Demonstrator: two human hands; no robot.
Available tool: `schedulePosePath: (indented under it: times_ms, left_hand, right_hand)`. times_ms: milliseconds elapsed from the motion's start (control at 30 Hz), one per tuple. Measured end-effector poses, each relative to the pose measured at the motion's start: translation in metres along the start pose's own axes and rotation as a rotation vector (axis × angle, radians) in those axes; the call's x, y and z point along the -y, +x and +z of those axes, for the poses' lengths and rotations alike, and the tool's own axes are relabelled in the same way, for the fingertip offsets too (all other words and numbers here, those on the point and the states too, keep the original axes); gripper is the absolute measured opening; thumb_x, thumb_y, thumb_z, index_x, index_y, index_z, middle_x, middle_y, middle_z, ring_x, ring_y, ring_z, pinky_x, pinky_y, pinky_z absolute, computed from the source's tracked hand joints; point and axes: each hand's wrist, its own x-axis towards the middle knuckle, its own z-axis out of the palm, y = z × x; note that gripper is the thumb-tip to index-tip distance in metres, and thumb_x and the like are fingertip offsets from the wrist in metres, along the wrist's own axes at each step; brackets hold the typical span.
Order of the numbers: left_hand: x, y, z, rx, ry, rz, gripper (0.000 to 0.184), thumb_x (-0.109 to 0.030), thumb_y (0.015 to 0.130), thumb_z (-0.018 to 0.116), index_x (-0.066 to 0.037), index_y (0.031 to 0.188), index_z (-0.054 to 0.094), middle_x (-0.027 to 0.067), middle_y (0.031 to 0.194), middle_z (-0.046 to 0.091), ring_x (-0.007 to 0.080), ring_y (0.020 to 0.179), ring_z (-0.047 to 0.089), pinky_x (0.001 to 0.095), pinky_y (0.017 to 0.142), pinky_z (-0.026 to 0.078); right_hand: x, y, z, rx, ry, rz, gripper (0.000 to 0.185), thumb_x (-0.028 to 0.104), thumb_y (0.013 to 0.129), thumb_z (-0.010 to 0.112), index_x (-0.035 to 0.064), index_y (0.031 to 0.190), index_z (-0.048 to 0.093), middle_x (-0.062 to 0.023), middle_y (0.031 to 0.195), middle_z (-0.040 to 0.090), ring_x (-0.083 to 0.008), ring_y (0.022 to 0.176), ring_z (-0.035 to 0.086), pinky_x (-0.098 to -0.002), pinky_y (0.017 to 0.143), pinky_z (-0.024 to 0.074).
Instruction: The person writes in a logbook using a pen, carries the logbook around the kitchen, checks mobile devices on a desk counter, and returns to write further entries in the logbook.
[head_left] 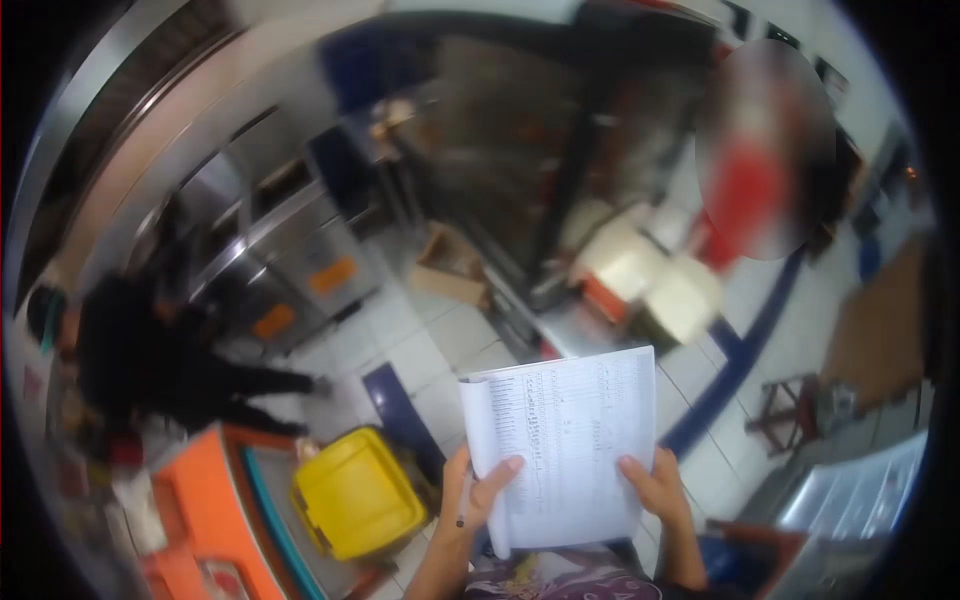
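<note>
A sheaf of white papers (575, 450) is held up in front of me, printed with rows and columns and some marks too blurred to read. Its left edge is folded back in a curl. My left hand (480, 490) grips that side, the thumb on top of the page. A thin pen (461, 508) with a dark end pokes down from the same hand. On the other side, my right hand (655, 485) pinches the edge, thumb on the page and fingers behind it.
A yellow lid or bin (360, 495) sits by an orange counter (210, 490) at lower left. A person in black (150, 345) stands near steel kitchen units (300, 255). Ahead are a cardboard box (448, 265) and cream containers (680, 300); another person in red (745, 190) is beyond.
</note>
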Motion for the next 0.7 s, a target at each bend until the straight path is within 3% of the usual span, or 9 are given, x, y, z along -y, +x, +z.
schedulePosePath:
  times_ms: [33,200,233,333,400,500,600,667,700]
  left_hand:
    - [-0.031,0.025,-0.074,0.061,0.018,-0.014,0.045,-0.013,0.089,0.073,0.006,0.127,0.057,0.0158,0.115,0.068,0.0202,0.103,0.064,0.033,0.091,0.051]
    - [0.001,0.027,-0.01,0.296,0.188,-0.012,0.043,-0.013,0.09,0.072,0.007,0.125,0.059,0.0151,0.114,0.068,0.0193,0.103,0.064,0.0321,0.091,0.051]
    - [-0.011,0.061,-0.032,0.347,0.183,0.001,0.043,-0.013,0.09,0.072,0.007,0.125,0.059,0.0151,0.114,0.068,0.0193,0.103,0.064,0.0321,0.091,0.051]
    - [0.023,0.076,0.034,0.532,0.224,0.001,0.043,-0.012,0.09,0.072,0.007,0.126,0.057,0.0154,0.113,0.068,0.0187,0.102,0.064,0.0315,0.09,0.051]
    - [0.029,0.076,0.074,0.645,0.203,-0.125,0.042,-0.012,0.09,0.072,0.006,0.124,0.057,0.015,0.109,0.069,0.0179,0.099,0.065,0.0314,0.087,0.052]
    - [0.056,0.082,0.116,0.68,0.205,-0.016,0.037,-0.012,0.09,0.072,0.006,0.119,0.058,0.0145,0.104,0.069,0.0182,0.092,0.066,0.0312,0.083,0.054]
    - [0.088,0.101,0.153,0.69,0.161,-0.01,0.035,-0.012,0.09,0.073,0.007,0.117,0.058,0.0151,0.103,0.069,0.0191,0.09,0.067,0.0311,0.081,0.055]
    - [0.116,0.124,0.168,0.652,0.146,0.022,0.036,-0.013,0.091,0.073,0.007,0.117,0.058,0.0155,0.103,0.069,0.0197,0.09,0.067,0.0312,0.082,0.055]
    - [0.104,0.147,0.243,0.636,0.317,-0.021,0.037,-0.013,0.091,0.073,0.007,0.117,0.057,0.0159,0.104,0.069,0.0202,0.091,0.067,0.0313,0.082,0.055]
  right_hand:
    - [0.015,0.011,0.082,-0.081,0.012,0.015,0.034,0.022,0.097,0.066,-0.0079,0.112,0.068,-0.0116,0.097,0.074,-0.0163,0.088,0.067,-0.0321,0.078,0.0538]
    - [-0.041,-0.053,0.045,-0.366,0.185,-0.037,0.037,0.025,0.096,0.067,-0.0081,0.112,0.068,-0.0113,0.095,0.074,-0.0161,0.087,0.066,-0.0321,0.077,0.0534]
    - [-0.034,-0.034,0.074,-0.453,0.199,-0.023,0.039,0.027,0.095,0.067,-0.008,0.112,0.068,-0.0108,0.095,0.074,-0.0161,0.086,0.066,-0.0321,0.077,0.0533]
    - [-0.064,-0.061,0.034,-0.67,0.129,-0.079,0.04,0.028,0.095,0.067,-0.0078,0.112,0.068,-0.0102,0.096,0.074,-0.0163,0.086,0.066,-0.0322,0.077,0.053]
    - [-0.073,-0.079,0.003,-0.756,0.057,-0.079,0.037,0.025,0.096,0.066,-0.0077,0.113,0.068,-0.0102,0.099,0.073,-0.0168,0.089,0.066,-0.0325,0.08,0.052]
    - [-0.075,-0.082,-0.028,-0.78,0.298,-0.031,0.035,0.023,0.097,0.066,-0.0083,0.112,0.068,-0.0104,0.099,0.073,-0.016,0.091,0.065,-0.0323,0.081,0.0514]
    - [-0.084,-0.074,-0.07,-0.832,0.059,-0.111,0.034,0.023,0.097,0.066,-0.0087,0.109,0.069,-0.0097,0.097,0.073,-0.0149,0.089,0.064,-0.0317,0.079,0.0515]
    - [-0.098,-0.048,-0.094,-0.818,0.064,-0.132,0.034,0.024,0.097,0.066,-0.0086,0.108,0.069,-0.0095,0.096,0.072,-0.0147,0.089,0.064,-0.0314,0.079,0.0514]
    - [-0.098,-0.025,-0.161,-0.843,0.25,-0.066,0.034,0.024,0.097,0.067,-0.0086,0.108,0.07,-0.0092,0.096,0.072,-0.0145,0.088,0.064,-0.0311,0.078,0.0512]
